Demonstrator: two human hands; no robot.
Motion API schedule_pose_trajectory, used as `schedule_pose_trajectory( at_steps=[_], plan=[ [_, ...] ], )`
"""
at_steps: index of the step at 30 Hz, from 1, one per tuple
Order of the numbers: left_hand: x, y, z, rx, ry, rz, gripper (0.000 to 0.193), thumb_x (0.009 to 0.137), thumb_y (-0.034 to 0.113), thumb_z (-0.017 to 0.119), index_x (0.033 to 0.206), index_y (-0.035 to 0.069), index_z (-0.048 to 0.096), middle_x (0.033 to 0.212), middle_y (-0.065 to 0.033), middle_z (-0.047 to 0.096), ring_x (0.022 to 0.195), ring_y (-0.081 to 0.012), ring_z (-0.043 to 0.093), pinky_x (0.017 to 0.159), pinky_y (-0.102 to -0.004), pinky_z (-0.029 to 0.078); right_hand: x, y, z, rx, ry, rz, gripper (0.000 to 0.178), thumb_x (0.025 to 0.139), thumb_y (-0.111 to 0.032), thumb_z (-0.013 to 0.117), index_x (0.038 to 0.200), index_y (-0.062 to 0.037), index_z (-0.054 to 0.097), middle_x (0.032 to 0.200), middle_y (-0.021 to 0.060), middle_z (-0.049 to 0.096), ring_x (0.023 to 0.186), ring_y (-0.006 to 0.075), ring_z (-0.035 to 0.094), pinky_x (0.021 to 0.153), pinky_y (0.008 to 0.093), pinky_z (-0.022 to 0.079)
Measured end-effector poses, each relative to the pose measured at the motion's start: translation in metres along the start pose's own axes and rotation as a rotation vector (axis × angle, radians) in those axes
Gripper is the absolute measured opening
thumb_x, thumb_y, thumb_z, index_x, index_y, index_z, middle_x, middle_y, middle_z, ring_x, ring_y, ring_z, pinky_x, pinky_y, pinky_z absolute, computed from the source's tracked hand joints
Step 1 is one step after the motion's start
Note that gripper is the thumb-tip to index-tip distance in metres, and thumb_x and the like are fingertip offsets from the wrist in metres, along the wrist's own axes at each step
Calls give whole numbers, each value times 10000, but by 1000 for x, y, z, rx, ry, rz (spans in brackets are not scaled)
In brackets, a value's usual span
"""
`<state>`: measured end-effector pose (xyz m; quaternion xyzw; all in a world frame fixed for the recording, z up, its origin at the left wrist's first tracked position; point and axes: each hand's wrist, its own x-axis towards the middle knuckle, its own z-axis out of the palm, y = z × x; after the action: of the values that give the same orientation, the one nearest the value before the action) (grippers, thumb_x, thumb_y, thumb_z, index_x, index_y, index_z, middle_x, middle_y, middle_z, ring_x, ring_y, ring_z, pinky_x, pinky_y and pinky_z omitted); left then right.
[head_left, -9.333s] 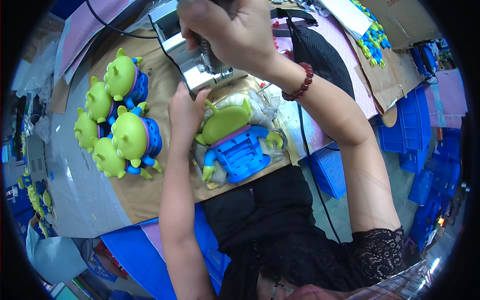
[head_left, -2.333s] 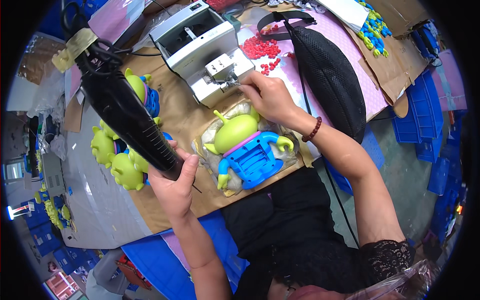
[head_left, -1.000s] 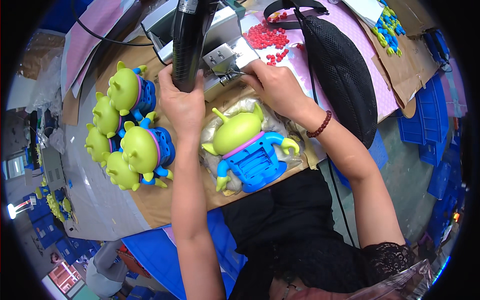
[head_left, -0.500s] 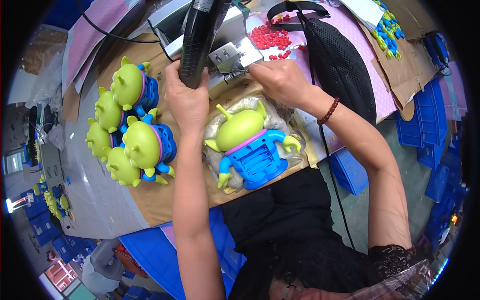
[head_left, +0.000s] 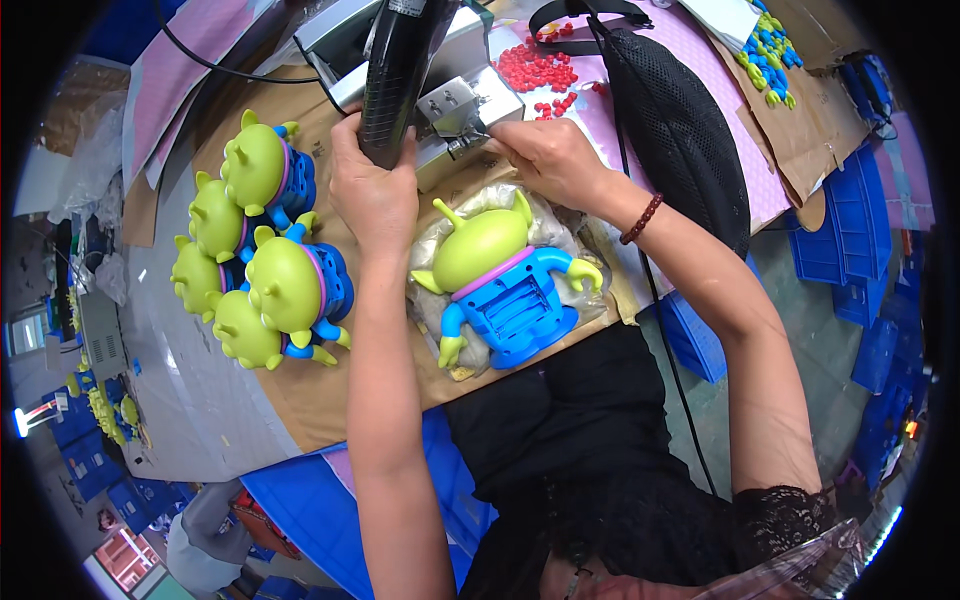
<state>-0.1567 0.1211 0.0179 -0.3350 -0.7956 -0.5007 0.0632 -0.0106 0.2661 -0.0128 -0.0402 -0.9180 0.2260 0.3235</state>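
Observation:
My left hand [head_left: 372, 195] is closed around the lower end of a black cylindrical tool [head_left: 392, 85], which hides part of its fingers. My right hand [head_left: 556, 160] pinches close to the metal fitting on the front of a silver box-shaped machine [head_left: 472, 105]; whatever its fingertips hold is too small to make out. Just below both hands, an alien toy figure [head_left: 515, 308] with a lime-green head and blue body lies with its back up on a clear plastic bag [head_left: 433, 245]. An uncovered rectangular recess shows in its back.
Several similar figures [head_left: 290, 285] are grouped at the left on brown paper. Small red parts [head_left: 535, 68] lie behind the machine, beside a black mesh bag [head_left: 680, 140]. A dark cable [head_left: 662, 340] runs down past the table edge. Blue crates [head_left: 845, 225] stand at the right.
My right hand has shifted slightly left, with its fingertips lower on the machine's fitting, and the forearm has swung inward. My left hand stays around the black tool. The view has moved a little.

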Motion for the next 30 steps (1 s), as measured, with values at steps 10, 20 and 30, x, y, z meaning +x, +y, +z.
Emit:
schedule_pose_trajectory(
  at_steps=[10, 20, 30],
  plan=[
    [-1, -6, 1, 75, 2, 36, 403, 807, 242, 799, 1095, 60, 583, 895, -73, 684, 799, -183, 652, 766, -325, 496, 6, 4, -11, -18, -109, -53, 178, 869, -125, 650, 788, -48, 512, 683, 136, 587, 647, 337, 623, 555, 427, 468],
    [-1, -3, 0, 25, 4, 28, 376, 757, 128, 784, 1063, 79, 571, 953, -135, 684, 885, -355, 669, 771, -419, 508, 11, -24, -9, -113, -200, 275, 139, 898, -153, 631, 925, -16, 633, 781, 187, 652, 696, 359, 646, 606, 439, 494],
    [0, 0, 2, 47, 4, 35, 376, 758, 137, 784, 1062, 78, 571, 966, -135, 682, 892, -354, 668, 777, -422, 507, 15, 7, -29, -190, -365, -108, 121, 817, -112, 605, 924, -62, 586, 799, 132, 658, 720, 367, 652, 604, 471, 494]
  ],
)
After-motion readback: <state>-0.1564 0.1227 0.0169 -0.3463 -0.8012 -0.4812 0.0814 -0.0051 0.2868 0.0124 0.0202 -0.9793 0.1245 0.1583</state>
